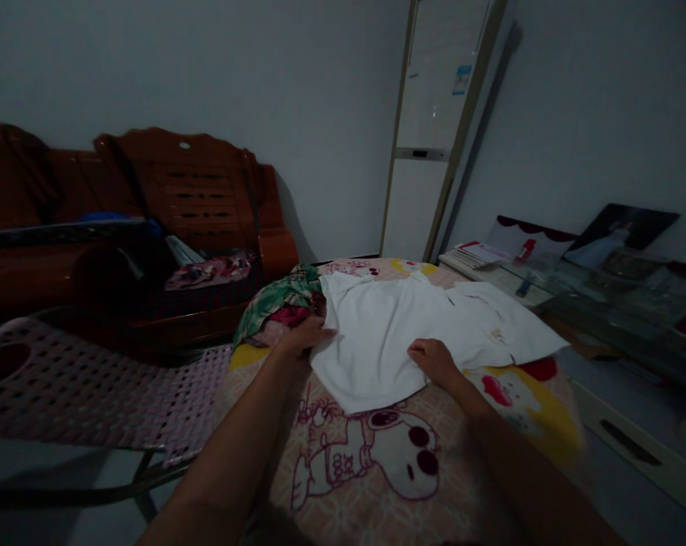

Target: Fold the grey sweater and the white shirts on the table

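A white shirt [371,341] lies spread over the table, its surface lightly creased. At its left edge my left hand [309,334] is closed, the thumb on top of the fabric and the other fingers partly hidden. My right hand [435,359] pinches the shirt near its front edge, fingers curled in. A second white piece [490,322], with small dark marks and a pale tag, stretches to the right; I cannot tell whether it is part of the same shirt. Beside my left hand sits a heap of green and red patterned cloth [286,299].
A cartoon-print cloth [325,485] covers the round table. On the left are a woven pink chair [92,387] and a wooden sofa [200,189]. A glass-topped cabinet [621,303] with papers and a photo stands right; a tall white air conditioner [427,114] stands behind.
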A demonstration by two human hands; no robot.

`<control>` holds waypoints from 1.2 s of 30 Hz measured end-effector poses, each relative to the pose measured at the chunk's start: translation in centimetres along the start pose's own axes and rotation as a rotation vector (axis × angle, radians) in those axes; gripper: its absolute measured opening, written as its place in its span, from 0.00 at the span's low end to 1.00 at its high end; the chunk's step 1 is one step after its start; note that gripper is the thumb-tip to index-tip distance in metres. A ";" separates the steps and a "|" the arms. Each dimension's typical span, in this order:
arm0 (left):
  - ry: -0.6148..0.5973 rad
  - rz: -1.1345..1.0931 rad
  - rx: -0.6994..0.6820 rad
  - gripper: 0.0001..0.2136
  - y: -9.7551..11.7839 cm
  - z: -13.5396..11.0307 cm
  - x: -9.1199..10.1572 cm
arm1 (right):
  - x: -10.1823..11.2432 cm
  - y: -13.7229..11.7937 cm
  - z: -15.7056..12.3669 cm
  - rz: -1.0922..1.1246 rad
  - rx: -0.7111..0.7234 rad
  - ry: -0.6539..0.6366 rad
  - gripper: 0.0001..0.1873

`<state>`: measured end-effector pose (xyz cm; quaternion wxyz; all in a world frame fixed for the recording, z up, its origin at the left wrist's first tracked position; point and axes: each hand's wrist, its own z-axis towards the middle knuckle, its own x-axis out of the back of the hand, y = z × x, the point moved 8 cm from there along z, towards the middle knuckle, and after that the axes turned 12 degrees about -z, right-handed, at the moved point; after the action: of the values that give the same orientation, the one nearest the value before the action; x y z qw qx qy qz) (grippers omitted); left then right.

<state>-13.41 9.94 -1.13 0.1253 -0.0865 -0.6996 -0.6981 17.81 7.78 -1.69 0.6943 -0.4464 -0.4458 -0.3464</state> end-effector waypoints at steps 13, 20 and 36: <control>-0.306 -0.597 0.042 0.18 -0.2 -8.0 -1.8 | -0.5 0.3 -0.6 -0.035 -0.044 0.091 0.13; -0.312 -0.586 0.106 0.19 -1.8 -8.8 -1.5 | -0.6 0.5 -0.6 -0.006 -0.037 0.119 0.14; -0.002 0.650 -0.296 0.14 6.6 -1.8 -2.4 | -0.5 0.6 -0.6 0.000 -0.058 0.119 0.12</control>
<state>-9.07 8.34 4.49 0.3261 -0.3225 -0.5271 -0.7154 18.34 7.44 -2.44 0.7062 -0.4450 -0.3935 -0.3852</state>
